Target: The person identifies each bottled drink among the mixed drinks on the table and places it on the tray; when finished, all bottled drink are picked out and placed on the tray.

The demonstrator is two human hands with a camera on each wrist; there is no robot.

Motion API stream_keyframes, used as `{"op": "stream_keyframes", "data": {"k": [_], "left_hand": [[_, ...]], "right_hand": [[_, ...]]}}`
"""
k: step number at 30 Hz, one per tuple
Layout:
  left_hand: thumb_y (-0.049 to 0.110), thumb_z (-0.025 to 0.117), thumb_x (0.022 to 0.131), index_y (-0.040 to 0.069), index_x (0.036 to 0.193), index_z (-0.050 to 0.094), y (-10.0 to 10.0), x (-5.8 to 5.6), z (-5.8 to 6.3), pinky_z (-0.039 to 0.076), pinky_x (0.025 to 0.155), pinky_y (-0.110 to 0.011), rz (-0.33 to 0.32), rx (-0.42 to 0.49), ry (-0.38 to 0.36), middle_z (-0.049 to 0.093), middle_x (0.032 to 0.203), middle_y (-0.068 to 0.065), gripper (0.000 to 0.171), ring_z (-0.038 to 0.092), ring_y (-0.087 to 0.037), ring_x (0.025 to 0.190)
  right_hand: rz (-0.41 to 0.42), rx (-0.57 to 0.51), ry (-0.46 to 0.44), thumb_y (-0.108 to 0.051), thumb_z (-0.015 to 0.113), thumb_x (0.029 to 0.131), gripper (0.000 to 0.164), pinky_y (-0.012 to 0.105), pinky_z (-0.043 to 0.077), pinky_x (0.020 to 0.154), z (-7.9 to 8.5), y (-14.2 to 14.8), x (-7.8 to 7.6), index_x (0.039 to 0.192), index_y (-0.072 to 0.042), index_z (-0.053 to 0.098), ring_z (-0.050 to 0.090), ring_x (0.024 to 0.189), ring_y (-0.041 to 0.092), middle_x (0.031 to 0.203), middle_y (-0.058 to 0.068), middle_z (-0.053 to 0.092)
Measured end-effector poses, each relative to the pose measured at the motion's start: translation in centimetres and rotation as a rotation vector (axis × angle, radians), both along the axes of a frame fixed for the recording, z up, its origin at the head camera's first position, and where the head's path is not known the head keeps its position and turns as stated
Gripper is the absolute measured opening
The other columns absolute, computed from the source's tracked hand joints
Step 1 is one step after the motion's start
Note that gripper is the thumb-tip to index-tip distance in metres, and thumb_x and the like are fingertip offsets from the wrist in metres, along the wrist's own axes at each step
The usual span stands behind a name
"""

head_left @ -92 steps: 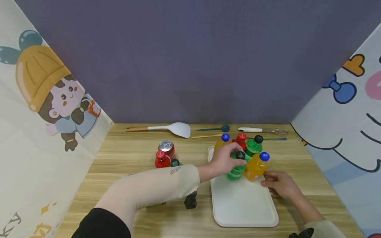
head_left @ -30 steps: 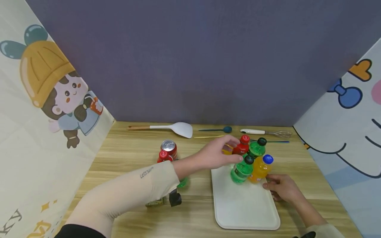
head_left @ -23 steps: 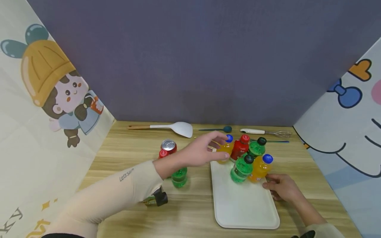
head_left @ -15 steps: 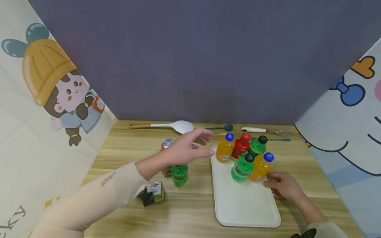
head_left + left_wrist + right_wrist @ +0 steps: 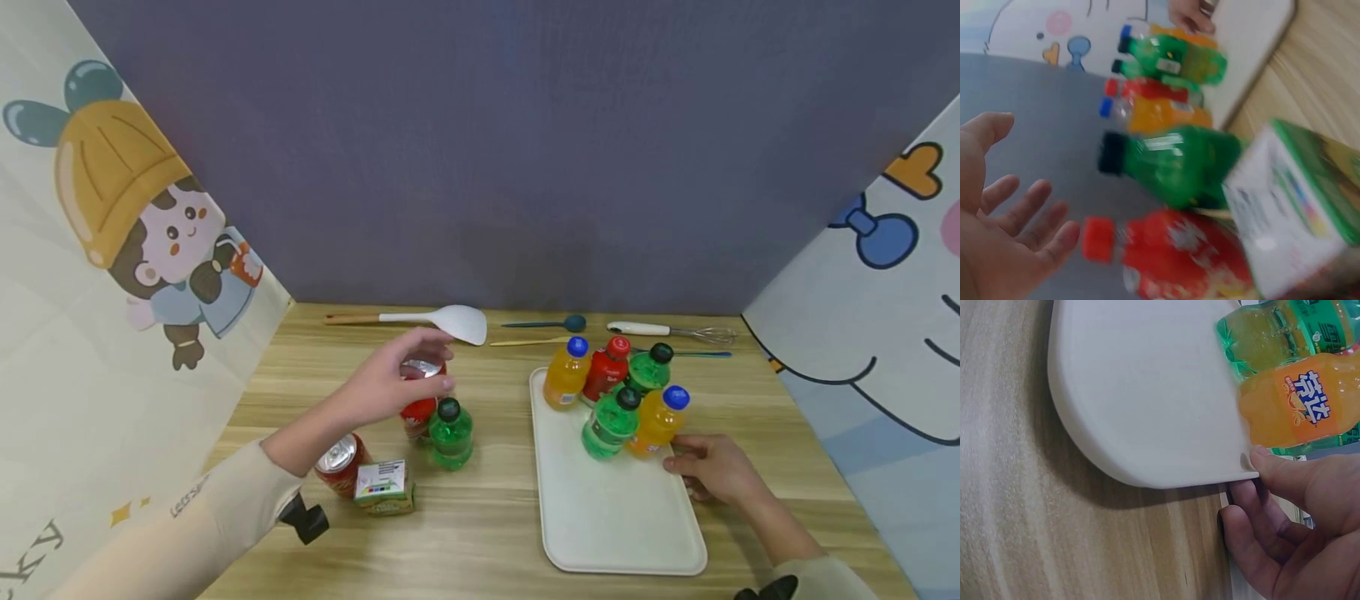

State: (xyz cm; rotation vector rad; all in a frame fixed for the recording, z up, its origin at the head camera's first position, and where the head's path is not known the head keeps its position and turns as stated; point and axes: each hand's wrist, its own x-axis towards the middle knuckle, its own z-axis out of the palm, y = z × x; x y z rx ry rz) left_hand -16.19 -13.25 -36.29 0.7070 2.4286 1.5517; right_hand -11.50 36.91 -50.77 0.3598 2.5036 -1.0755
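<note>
My left hand hovers with parted fingers over the left-hand drinks and holds nothing. Under and beside it are a red-capped bottle, partly hidden, and a green soda bottle. A red can shows behind the fingers. My right hand pinches the right rim of a white tray, thumb on top and fingers below in the right wrist view. Standing on the tray's far half are two orange soda bottles, a red bottle and two green bottles.
Nearer on the left stand another red can and a small drink carton. Along the back lie a white spatula, a dark spoon, a yellow stick-like utensil and a whisk. A dark panel rises behind.
My left hand has let go of the front green bottle, which now stands on the tray. It has swung left to the other drinks. The right hand stays at the tray rim.
</note>
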Motion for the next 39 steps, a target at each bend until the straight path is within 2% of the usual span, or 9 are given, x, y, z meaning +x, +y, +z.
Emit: {"op": "stream_keyframes", "data": {"k": [5,8,13,19,29,39], "left_hand": [[0.019,0.079,0.091,0.012,0.142,0.055,-2.2,0.2,-1.5,0.042,0.111,-0.061,0.019,-0.018,-0.002,0.062,0.139,-0.015,0.057,0.055,-0.038,0.132],[0.018,0.08,0.09,0.009,0.146,0.05,-3.1,0.4,-2.2,0.039,0.113,-0.062,0.022,-0.023,-0.044,0.059,0.143,-0.017,0.064,0.052,-0.038,0.135],[0.02,0.081,0.089,0.005,0.149,0.046,-3.9,0.6,-3.6,0.039,0.114,-0.062,0.03,-0.055,-0.143,0.056,0.145,-0.016,0.071,0.051,-0.037,0.136],[0.022,0.081,0.089,0.005,0.146,0.051,-4.1,0.5,-4.9,0.043,0.111,-0.061,0.041,-0.11,-0.163,0.06,0.139,-0.014,0.068,0.052,-0.036,0.134],[0.018,0.082,0.087,0.001,0.138,0.059,-4.1,0.1,-5.3,0.056,0.099,-0.046,0.058,-0.141,-0.166,0.062,0.132,-0.016,0.058,0.057,-0.034,0.125],[0.015,0.081,0.089,0.0,0.131,0.064,-3.7,-0.4,-6.0,0.058,0.094,-0.041,0.097,-0.129,-0.151,0.065,0.125,-0.013,0.047,0.061,-0.031,0.118]], "right_hand": [[0.0,-0.01,0.007,-0.023,0.077,0.093,0.067,0.034,0.057,0.057,0.2,-0.1,0.2,0.145,0.009,0.05,0.062,0.066,0.02,0.083,0.004,0.07],[-0.006,-0.01,0.009,-0.023,0.077,0.093,0.067,0.033,0.056,0.056,0.3,-0.2,0.3,0.145,0.009,0.05,0.061,0.064,0.02,0.082,0.004,0.07],[-0.001,-0.007,0.011,-0.023,0.077,0.094,0.067,0.033,0.055,0.055,0.3,-0.1,0.3,0.145,0.009,0.049,0.06,0.063,0.021,0.08,0.004,0.069],[-0.012,-0.016,0.005,-0.023,0.077,0.094,0.066,0.032,0.053,0.053,0.3,-0.1,0.3,0.145,0.008,0.05,0.059,0.061,0.02,0.079,0.004,0.068],[-0.015,-0.009,0.007,-0.025,0.077,0.093,0.068,0.031,0.052,0.053,0.0,-0.1,0.4,0.145,0.008,0.05,0.059,0.061,0.021,0.077,0.004,0.067],[-0.019,-0.009,0.005,-0.024,0.077,0.093,0.067,0.032,0.054,0.054,0.1,-0.2,0.3,0.146,0.007,0.05,0.06,0.062,0.02,0.079,0.005,0.068]]}}
